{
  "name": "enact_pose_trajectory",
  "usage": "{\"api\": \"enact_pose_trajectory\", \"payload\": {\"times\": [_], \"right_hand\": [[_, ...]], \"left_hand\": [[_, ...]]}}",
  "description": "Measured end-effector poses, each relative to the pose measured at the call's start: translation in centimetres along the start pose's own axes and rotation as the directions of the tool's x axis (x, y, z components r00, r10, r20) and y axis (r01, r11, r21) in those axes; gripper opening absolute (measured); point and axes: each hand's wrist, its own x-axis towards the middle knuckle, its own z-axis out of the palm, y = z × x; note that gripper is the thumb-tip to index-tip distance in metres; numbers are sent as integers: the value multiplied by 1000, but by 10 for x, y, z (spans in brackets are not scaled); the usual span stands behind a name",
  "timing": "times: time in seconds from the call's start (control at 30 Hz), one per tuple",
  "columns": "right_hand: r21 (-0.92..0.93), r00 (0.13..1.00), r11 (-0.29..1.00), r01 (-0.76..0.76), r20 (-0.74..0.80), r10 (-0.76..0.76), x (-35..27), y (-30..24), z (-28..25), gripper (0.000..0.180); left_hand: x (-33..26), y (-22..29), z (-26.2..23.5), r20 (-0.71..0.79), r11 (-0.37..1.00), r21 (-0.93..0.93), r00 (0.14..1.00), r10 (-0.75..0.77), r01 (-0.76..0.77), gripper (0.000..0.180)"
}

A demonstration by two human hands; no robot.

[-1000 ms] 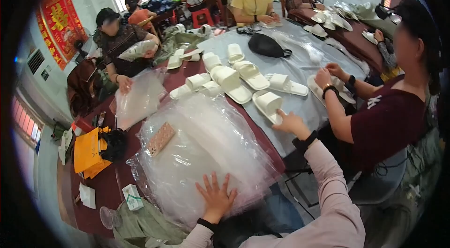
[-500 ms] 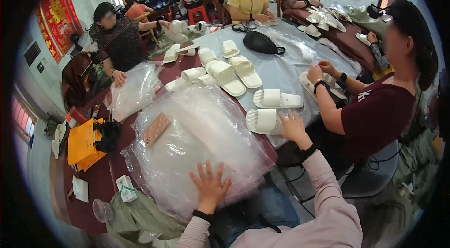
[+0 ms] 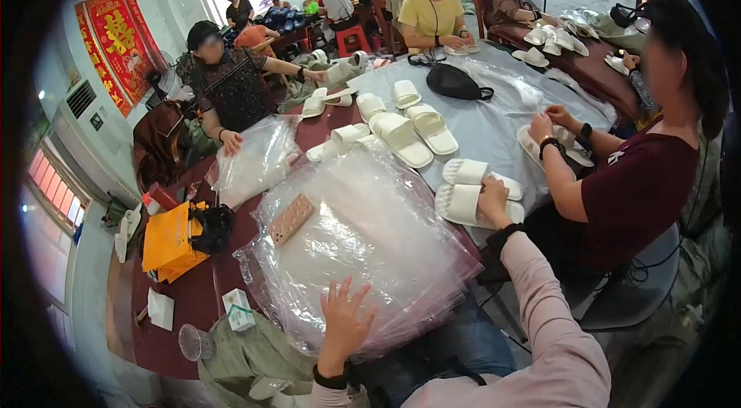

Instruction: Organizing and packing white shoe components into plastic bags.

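My left hand (image 3: 344,323) lies flat, fingers spread, on the near edge of a big stack of clear plastic bags (image 3: 363,238) on the dark red table (image 3: 193,300). My right hand (image 3: 494,196), in a pink sleeve with a black wristband, grips a pair of white slippers (image 3: 461,203) at the stack's right side. Another white slipper (image 3: 465,171) lies just beyond them. A small brown card (image 3: 292,218) rests on top of the bags.
More white slippers (image 3: 401,134) and a black bag (image 3: 454,81) lie farther along the table. A person in a maroon shirt (image 3: 641,192) sits close at my right, another (image 3: 228,91) handles bags (image 3: 258,161) at left. An orange bag (image 3: 171,237) and small box (image 3: 239,309) sit near left.
The view has shifted closer and to the right. My right hand stays on the white slippers while my left hand has slid slightly along the near edge of the bag stack.
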Motion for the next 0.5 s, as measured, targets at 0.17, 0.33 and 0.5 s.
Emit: {"api": "enact_pose_trajectory", "payload": {"times": [0.17, 0.33, 0.5], "right_hand": [[435, 926, 895, 93, -369, 83, -37, -6, -46, 15], [937, 985, 311, -162, 132, 115, -125, -60, -162, 33], [950, 807, 288, -118, 261, -530, -185, -105, -192, 41]], "left_hand": [[-21, -43, 32, 183, 807, 579, 983, 6, -113, 58], [-16, -47, 40, 145, 819, 568, 989, -8, -77, 61], [5, -53, 23, 116, 962, 265, 992, 40, -70, 64]]}}
